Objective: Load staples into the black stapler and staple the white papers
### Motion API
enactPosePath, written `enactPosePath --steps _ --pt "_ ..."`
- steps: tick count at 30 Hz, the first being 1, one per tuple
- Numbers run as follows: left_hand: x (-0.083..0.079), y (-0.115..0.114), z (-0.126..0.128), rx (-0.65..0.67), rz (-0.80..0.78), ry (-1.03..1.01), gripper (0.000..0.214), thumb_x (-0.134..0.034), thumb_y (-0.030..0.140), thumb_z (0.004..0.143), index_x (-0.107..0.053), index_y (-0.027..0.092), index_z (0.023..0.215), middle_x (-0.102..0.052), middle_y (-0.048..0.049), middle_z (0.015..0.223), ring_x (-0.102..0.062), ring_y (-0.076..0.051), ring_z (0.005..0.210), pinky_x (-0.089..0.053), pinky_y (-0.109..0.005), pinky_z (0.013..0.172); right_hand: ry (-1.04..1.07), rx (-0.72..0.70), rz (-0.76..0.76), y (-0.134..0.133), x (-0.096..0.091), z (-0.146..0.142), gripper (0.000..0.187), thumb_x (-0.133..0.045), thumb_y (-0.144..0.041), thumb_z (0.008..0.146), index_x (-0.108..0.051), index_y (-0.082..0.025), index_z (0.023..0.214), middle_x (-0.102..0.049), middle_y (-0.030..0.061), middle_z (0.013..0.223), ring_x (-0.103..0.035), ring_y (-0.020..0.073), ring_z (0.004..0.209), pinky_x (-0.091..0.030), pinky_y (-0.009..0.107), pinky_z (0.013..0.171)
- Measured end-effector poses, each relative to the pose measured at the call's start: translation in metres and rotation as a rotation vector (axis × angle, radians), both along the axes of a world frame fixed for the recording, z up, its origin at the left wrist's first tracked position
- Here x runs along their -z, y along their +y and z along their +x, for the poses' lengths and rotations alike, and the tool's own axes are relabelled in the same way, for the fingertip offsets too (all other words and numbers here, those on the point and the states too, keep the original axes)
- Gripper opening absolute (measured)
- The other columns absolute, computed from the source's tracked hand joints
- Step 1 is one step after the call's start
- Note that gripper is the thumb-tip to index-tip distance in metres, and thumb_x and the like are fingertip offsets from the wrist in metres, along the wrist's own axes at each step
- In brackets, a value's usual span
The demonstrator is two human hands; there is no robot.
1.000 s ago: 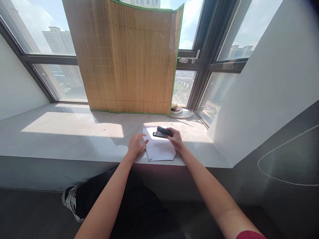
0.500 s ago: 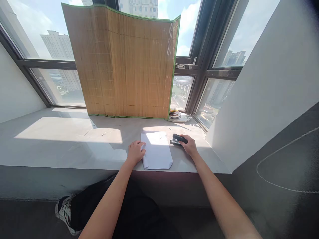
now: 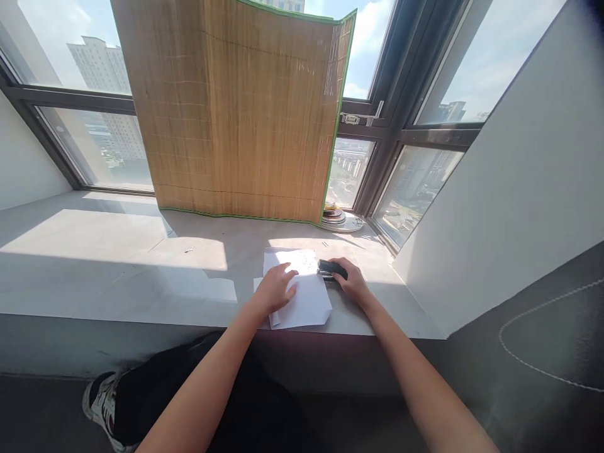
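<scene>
From the head view, there it was: your right hand (image 3: 353, 283) had its fingers wrapped round the black stapler (image 3: 332, 268), nose right at the far part of the white paper's (image 3: 304, 305) right edge! Your left hand (image 3: 276, 290) spread over the paper's left side, fingers loose and gripping nothing. And the paper? Near the front of the sunlit windowsill (image 3: 179, 296), with a bamboo mat (image 3: 245, 119) standing beyond and stacked plates (image 3: 336, 219) at its far right corner.
</scene>
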State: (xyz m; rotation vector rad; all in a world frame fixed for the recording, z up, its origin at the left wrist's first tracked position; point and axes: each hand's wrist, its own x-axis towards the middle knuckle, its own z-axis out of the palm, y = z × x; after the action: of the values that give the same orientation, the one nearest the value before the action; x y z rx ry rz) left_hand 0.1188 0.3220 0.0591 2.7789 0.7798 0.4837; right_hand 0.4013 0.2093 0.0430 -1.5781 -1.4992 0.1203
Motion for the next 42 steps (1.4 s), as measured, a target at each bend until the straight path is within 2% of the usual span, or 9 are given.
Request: enactPosePath --steps 3,5,9,12,15,20,23,31,42 --pt "-0.002 -0.009 0.014 0.116 -0.010 0.095 0.056 -0.056 0.038 0.106 -0.055 0.030 0.162 -0.045 -0.0161 0.172 -0.040 -0.039 0.161 -0.035 -0.065 0.129 -0.054 -0.058 -0.018 0.009 -0.006 -0.005 0.034 -0.069 -0.030 0.089 -0.076 -0.026 0.123 -0.079 0.0083 0.118 -0.073 0.0304 0.111 -0.056 0.052 0.103" --pt "-0.001 -0.017 0.015 0.145 -0.004 0.136 0.059 -0.057 0.038 0.105 -0.053 0.034 0.163 -0.045 -0.0148 0.172 -0.041 -0.042 0.160 -0.035 -0.070 0.126 -0.077 -0.092 -0.028 0.019 -0.008 -0.007 0.032 -0.070 -0.029 0.089 -0.077 -0.026 0.120 -0.081 0.0088 0.118 -0.075 0.0316 0.110 -0.056 0.052 0.103" --pt "0.001 -0.033 0.006 0.169 0.044 0.097 0.060 -0.061 0.041 0.101 -0.056 0.036 0.160 -0.051 -0.0129 0.167 -0.050 -0.041 0.149 -0.040 -0.065 0.121 -0.071 -0.111 0.019 0.032 -0.006 -0.011 0.034 -0.068 -0.026 0.091 -0.078 -0.026 0.123 -0.081 0.0096 0.126 -0.074 0.0326 0.117 -0.057 0.052 0.105" --pt "0.002 -0.039 0.001 0.150 0.054 0.098 0.063 -0.060 0.044 0.101 -0.054 0.029 0.162 -0.054 -0.0166 0.163 -0.054 -0.041 0.143 -0.043 -0.063 0.117 -0.115 -0.092 0.060 0.030 -0.001 -0.015 0.040 -0.065 -0.026 0.095 -0.077 -0.029 0.133 -0.081 0.0076 0.125 -0.074 0.0309 0.115 -0.058 0.051 0.104" --pt "0.002 -0.040 0.005 0.111 0.046 0.124 0.064 -0.059 0.049 0.102 -0.054 0.026 0.161 -0.051 -0.0200 0.166 -0.051 -0.043 0.145 -0.042 -0.065 0.117 -0.133 -0.075 0.075 0.025 0.002 -0.018 0.043 -0.064 -0.027 0.098 -0.076 -0.032 0.139 -0.081 0.0062 0.123 -0.075 0.0294 0.112 -0.059 0.049 0.101" --pt "0.007 -0.042 0.020 0.061 -0.032 0.107 0.067 -0.066 0.057 0.098 -0.056 0.034 0.160 -0.041 -0.0165 0.174 -0.031 -0.050 0.162 -0.029 -0.076 0.125 -0.085 -0.110 0.075 0.025 -0.001 -0.018 0.037 -0.065 -0.028 0.100 -0.080 -0.033 0.134 -0.080 0.0052 0.128 -0.075 0.0279 0.114 -0.061 0.045 0.100" --pt "0.012 -0.043 0.028 0.052 -0.060 0.077 0.072 -0.067 0.058 0.098 -0.052 0.033 0.164 -0.038 -0.0184 0.176 -0.028 -0.052 0.164 -0.026 -0.081 0.125 -0.136 -0.088 0.078 0.025 -0.004 -0.019 0.038 -0.063 -0.025 0.101 -0.080 -0.034 0.133 -0.081 0.0051 0.124 -0.074 0.0283 0.112 -0.058 0.047 0.100" --pt "0.021 -0.032 0.034 0.104 -0.093 0.003 0.069 -0.067 0.058 0.099 -0.053 0.034 0.163 -0.034 -0.0153 0.179 -0.022 -0.050 0.167 -0.019 -0.081 0.129 -0.268 -0.008 0.073 0.021 -0.006 -0.025 0.039 -0.057 -0.020 0.105 -0.079 -0.034 0.134 -0.081 0.0042 0.123 -0.073 0.0262 0.108 -0.053 0.045 0.097" --pt "0.028 -0.034 0.038 0.113 -0.093 -0.046 0.069 -0.069 0.058 0.097 -0.055 0.034 0.161 -0.035 -0.0130 0.179 -0.022 -0.048 0.168 -0.015 -0.079 0.131 -0.343 0.021 0.083 0.024 -0.002 -0.030 0.042 -0.054 -0.019 0.106 -0.077 -0.036 0.137 -0.079 0.0046 0.123 -0.071 0.0264 0.108 -0.052 0.045 0.093"
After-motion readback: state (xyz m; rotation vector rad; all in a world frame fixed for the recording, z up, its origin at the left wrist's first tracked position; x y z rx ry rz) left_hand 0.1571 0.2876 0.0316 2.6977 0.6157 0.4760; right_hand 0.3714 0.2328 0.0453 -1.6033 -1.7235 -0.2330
